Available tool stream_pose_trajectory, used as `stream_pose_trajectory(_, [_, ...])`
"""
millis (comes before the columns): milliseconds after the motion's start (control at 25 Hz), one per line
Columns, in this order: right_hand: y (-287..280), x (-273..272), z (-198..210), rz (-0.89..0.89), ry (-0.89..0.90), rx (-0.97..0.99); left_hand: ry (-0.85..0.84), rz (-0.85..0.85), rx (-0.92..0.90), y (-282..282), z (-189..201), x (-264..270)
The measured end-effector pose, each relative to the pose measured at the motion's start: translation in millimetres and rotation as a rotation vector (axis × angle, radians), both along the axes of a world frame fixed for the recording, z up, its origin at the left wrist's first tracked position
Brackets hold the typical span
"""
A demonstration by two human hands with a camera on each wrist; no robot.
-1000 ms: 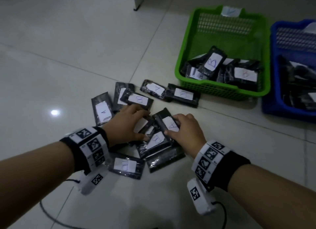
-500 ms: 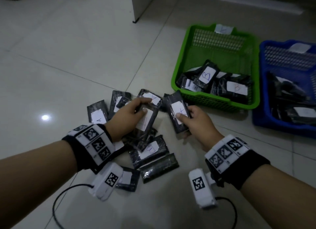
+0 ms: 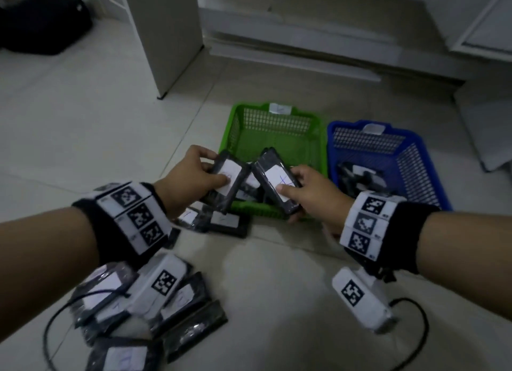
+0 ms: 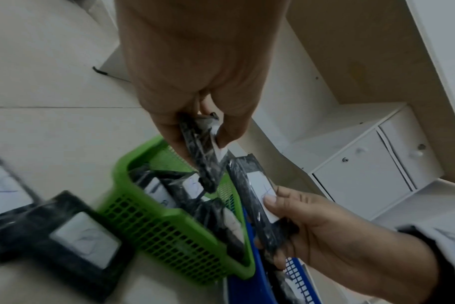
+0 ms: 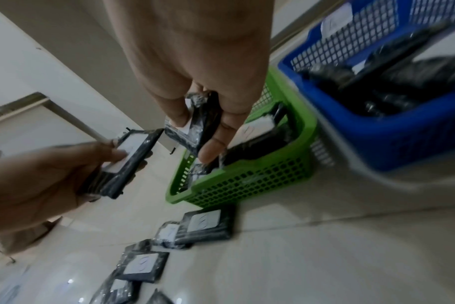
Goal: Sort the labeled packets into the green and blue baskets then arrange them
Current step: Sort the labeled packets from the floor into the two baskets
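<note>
Black plastic packets with white paper labels fill the scene, one in each of the hands. The left hand (image 3: 194, 176) pinches a packet (image 3: 225, 180) between thumb and curled fingers, holding it above the near left corner of the green basket (image 3: 235, 126). The right hand (image 3: 313, 196) grips a second packet (image 3: 277, 182), thumb pressed on its white label, which carries a blue pen mark; this packet hangs over the near edge of the same basket. The two held packets sit close together, top ends leaning toward each other, and whether they touch is unclear.

Inside the green basket several more labeled packets lie piled at the near end. The blue basket (image 3: 415, 160) stands just beside it on the right, with dark packets heaped in it. Each basket has a white tag on its far rim.

On the tiled floor (image 3: 83, 126), two packets (image 3: 213, 221) lie just in front of the green basket, and a loose pile of packets (image 3: 144, 312) lies nearer, under the left forearm. White cabinets (image 3: 318, 24) stand behind the baskets.
</note>
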State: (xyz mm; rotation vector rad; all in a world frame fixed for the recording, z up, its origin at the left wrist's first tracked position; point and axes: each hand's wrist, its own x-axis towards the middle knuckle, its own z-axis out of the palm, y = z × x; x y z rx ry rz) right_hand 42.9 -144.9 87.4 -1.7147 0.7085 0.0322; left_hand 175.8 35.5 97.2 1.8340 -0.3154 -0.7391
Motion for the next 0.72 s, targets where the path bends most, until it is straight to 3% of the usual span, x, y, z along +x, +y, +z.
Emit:
stream_pose_trajectory(160, [-74,-21,13,-0.068,0.057,-0.117,-0.14,-0.094,0.076,-83,10,-11])
stream_pose_trajectory(280, [-127,-32,-2,-0.262,-0.002,-0.11,-0.273,-0.053,0.083,-128,-13,-25])
stream_pose_trajectory(400, [-170,-40,-32,-0.358,0.027,-0.156,-0.383,0.02,0.216,-149,-46,-31])
stream_pose_trajectory(560, [-196,-54,-64,-0.311,0.092,-0.205,-0.597,-0.16,0.409,-159,-74,-34])
stream_pose_trajectory(720, [-197,-56,-72,-0.189,0.217,-0.467,-0.786,-0.334,0.721,-158,-82,-24])
